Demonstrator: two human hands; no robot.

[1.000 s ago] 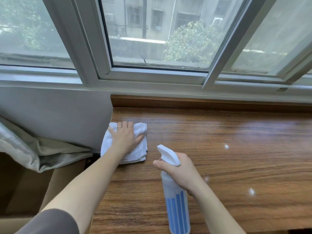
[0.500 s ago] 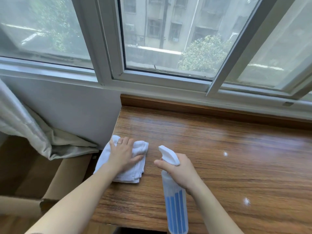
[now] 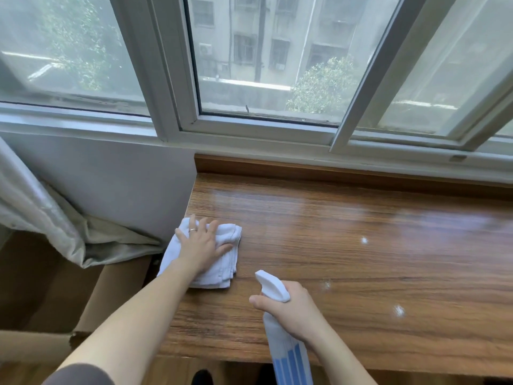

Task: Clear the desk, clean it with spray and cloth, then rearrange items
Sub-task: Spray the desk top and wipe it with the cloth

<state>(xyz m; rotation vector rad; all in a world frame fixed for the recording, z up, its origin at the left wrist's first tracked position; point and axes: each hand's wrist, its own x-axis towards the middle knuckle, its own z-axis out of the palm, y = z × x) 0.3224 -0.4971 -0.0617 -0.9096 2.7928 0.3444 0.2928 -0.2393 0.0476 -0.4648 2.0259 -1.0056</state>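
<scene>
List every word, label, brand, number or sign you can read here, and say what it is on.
None can be read.
Spray bottle: only blue and white stripes show, no lettering visible.
Cloth: plain white, no tag in view.
Desk: bare wood grain with white spray spots, no markings.
Building outside the window: windows and an air-conditioner unit, no sign legible.

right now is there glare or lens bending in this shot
Head view: window light leaves a pale sheen on the desk near the back edge; the wide lens bows the window frame; the cloth and spray bottle stay fairly sharp.
</scene>
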